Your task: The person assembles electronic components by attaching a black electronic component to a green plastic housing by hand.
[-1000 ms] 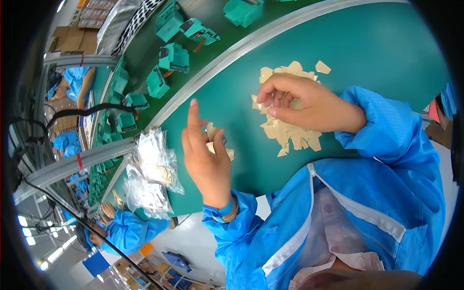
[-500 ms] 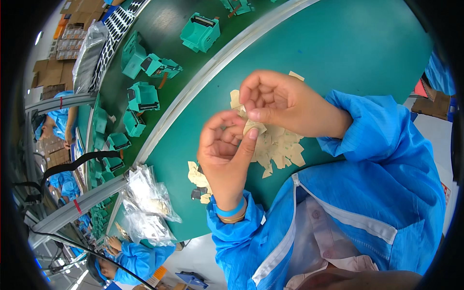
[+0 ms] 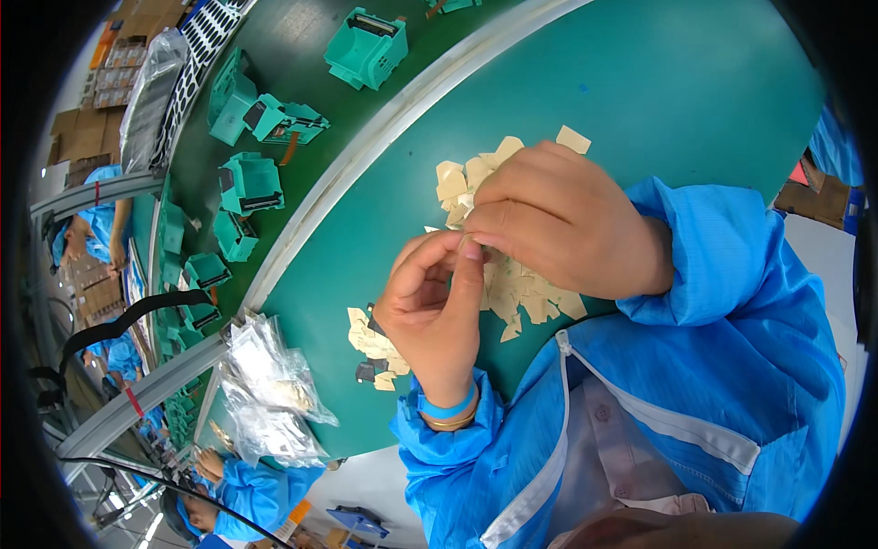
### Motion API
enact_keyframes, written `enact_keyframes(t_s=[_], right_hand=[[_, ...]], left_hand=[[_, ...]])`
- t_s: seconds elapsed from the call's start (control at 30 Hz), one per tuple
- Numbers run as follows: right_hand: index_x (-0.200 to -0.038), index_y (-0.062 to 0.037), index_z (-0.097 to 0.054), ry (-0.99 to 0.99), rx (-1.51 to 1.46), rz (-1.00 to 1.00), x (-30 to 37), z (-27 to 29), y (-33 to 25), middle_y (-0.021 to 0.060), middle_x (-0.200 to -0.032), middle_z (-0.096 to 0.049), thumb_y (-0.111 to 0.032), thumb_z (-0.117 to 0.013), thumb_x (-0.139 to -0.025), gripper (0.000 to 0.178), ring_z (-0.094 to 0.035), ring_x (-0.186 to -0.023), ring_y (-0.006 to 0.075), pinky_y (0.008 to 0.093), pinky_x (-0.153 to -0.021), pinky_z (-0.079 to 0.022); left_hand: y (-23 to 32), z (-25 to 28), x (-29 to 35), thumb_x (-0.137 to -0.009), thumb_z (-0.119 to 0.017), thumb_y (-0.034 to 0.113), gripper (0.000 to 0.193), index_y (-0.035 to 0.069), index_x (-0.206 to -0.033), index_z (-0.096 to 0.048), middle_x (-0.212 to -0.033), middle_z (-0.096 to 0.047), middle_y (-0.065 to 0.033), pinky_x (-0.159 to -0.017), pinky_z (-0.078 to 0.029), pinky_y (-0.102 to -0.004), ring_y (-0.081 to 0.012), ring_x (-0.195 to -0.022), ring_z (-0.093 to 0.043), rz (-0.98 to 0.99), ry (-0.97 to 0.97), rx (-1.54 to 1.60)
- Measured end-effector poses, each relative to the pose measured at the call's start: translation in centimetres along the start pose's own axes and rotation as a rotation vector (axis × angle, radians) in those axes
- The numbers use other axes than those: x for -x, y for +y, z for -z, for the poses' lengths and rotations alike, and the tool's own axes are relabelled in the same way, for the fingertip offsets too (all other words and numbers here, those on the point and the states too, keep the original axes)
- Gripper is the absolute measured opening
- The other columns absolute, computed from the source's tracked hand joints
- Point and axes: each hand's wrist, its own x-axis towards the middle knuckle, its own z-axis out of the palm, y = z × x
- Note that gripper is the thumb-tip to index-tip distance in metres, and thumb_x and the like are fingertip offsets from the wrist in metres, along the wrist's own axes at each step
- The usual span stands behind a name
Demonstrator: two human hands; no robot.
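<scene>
My left hand (image 3: pixel 430 306) is closed, thumb against index finger, on a small cream paper-like piece (image 3: pixel 465 240); only a sliver of it shows between the fingertips. My right hand (image 3: pixel 567 220) meets it there, back of the hand upward, thumb and fingers pinched at the same spot. Whatever the right fingertips grip is hidden. Beneath both hands spreads a loose pile of cream pieces (image 3: pixel 530 297) on the green table (image 3: pixel 677 101). A smaller heap of cream pieces (image 3: pixel 370 339), with a few dark bits, lies left of my left wrist.
Clear plastic bags (image 3: pixel 274 393) lie at the table's left edge. Beyond a metal rail (image 3: pixel 361 165), a green conveyor carries several teal plastic housings (image 3: pixel 368 50). Co-workers in blue sleeves (image 3: pixel 261 494) sit at the left. A metal frame bar (image 3: pixel 151 393) crosses the lower left.
My right hand has turned from palm-showing to back-up and its fingers have closed toward the left fingertips. The cream piece, plainly visible before, is now mostly covered. The view has shifted slightly.
</scene>
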Motion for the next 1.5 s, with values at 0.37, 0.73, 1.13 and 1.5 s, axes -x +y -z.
enact_keyframes(t_s=[0.37,0.73,1.13,1.5], right_hand=[[-0.091,-0.0029,-0.063,-0.078,-0.096,-0.12,0.1,1.8,1.0,0.0087,-0.088,-0.064,0.0,-0.071,-0.078,0.015,-0.063,-0.076,0.0233,0.0356,-0.066,-0.049],[-0.097,-0.0015,-0.057,-0.109,-0.615,-0.673,-0.2,4.1,3.3,0.0033,-0.089,-0.056,-0.001,-0.06,-0.09,0.008,-0.055,-0.078,0.0113,0.0248,-0.075,-0.046],[-0.113,-0.0027,-0.063,-0.169,-0.7,-0.505,0.7,4.2,3.3,0.007,-0.096,-0.063,-0.003,-0.064,-0.091,0.022,-0.058,-0.088,0.0178,0.0315,-0.08,-0.048],[-0.098,-0.0047,-0.066,0.059,-0.257,-0.282,0.6,5.5,4.0,0.0093,-0.091,-0.063,-0.003,-0.069,-0.084,0.014,-0.058,-0.086,0.0288,0.0374,-0.075,-0.048]], left_hand=[[0.7,-2.5,-0.1,-0.083,-0.071,-0.01,0.015,-0.005,-0.097,-0.07,-0.097,-0.067,-0.0107,-0.071,-0.052,-0.0249,-0.0136,-0.078,-0.064,-0.319,0.029,-0.293],[0.6,-3.6,-0.3,-0.095,-0.061,0.0,0.016,-0.001,-0.111,-0.058,-0.099,-0.069,-0.0112,-0.082,-0.055,-0.0318,-0.0197,-0.087,-0.068,-0.004,0.084,0.215],[-0.3,-4.9,-0.5,-0.096,-0.06,0.004,0.017,0.003,-0.112,-0.057,-0.112,-0.064,-0.0078,-0.095,-0.047,-0.0329,-0.0168,-0.103,-0.062,0.084,-0.068,0.374],[-1.0,-6.6,-1.1,-0.097,-0.063,0.009,0.013,0.004,-0.109,-0.058,-0.104,-0.065,-0.0058,-0.092,-0.049,-0.0292,-0.0147,-0.098,-0.062,0.1,0.043,0.42]])
